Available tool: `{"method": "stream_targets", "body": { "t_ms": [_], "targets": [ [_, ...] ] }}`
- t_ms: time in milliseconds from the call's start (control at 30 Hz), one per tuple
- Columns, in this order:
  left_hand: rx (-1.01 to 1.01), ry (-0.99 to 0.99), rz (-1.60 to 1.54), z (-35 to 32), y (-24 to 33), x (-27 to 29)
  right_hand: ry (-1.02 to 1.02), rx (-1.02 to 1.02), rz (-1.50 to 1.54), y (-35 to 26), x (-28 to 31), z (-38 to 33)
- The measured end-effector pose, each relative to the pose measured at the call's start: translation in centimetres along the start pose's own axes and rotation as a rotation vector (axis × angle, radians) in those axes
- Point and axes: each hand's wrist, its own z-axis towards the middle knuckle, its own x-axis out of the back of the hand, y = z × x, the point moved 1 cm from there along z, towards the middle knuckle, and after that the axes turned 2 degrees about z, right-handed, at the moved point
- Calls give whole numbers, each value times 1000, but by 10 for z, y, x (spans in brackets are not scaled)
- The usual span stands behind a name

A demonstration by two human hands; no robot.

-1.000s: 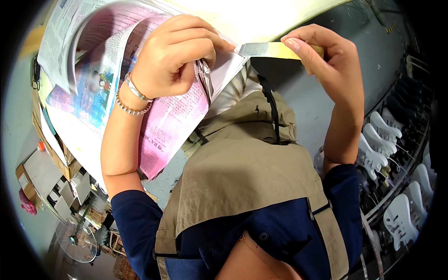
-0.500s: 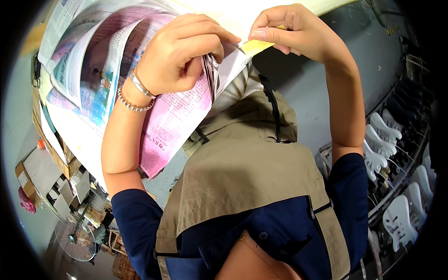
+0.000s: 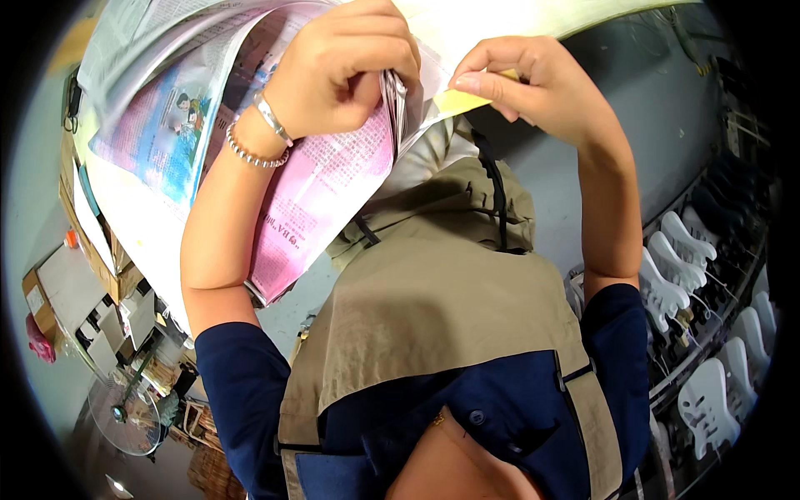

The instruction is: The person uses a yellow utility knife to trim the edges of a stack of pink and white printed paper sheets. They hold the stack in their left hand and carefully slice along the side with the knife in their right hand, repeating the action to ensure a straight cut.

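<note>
My left hand [image 3: 354,71], with a silver bangle and a beaded bracelet at the wrist, is closed around the edge of several folded newspaper sheets [image 3: 329,179]. The sheets are pinkish, with blue and coloured print, and their pages curl over to the left. My right hand [image 3: 533,87] pinches a small yellow strip [image 3: 460,102] between thumb and fingers. The strip's left end meets the pale corner of the paper beside my left hand. Whether it is stuck there I cannot tell.
Below the paper lies a pale tabletop [image 3: 146,250], its far edge curving at the top. A beige apron [image 3: 433,308] covers my front. White guitar-shaped bodies [image 3: 708,404] stand on a rack at the right. A fan [image 3: 123,408] and boxes are at the lower left.
My left hand has shifted up and to the right with the newspaper. The looped pages at left have sunk flatter. My right hand has come slightly lower, still pinching the yellow strip.
</note>
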Motion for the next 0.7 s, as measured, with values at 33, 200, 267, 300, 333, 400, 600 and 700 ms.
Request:
{"method": "stream_targets", "body": {
  "t_ms": [33, 200, 267, 300, 333, 400, 600, 700],
  "targets": [
    [-42, 47, -86, 0, -5, 1, -24, -2, 52, 2, -6, 0],
    [88, 239, -541, -19, -33, -9, -128, 2, 174, -5, -43, -7],
    [81, 275, -655, -17, -41, -13, -164, -126, 150, -15, -57, -13],
    [105, 257, -676, -18, -40, -9, -160, -135, 229, -17, -69, -15],
    [100, 274, -710, -17, -42, -9, -177, -153, 251, -14, -81, -17],
    [82, 305, -784, -16, -50, -10, -207, -144, 266, -16, -103, -19],
    [41, 400, -868, -18, -53, 1, -362, -35, 263, -17, -179, -18],
    [-2, 380, -873, -16, -72, -4, -443, 305, 85, -1, -227, -17]
  ]
}}
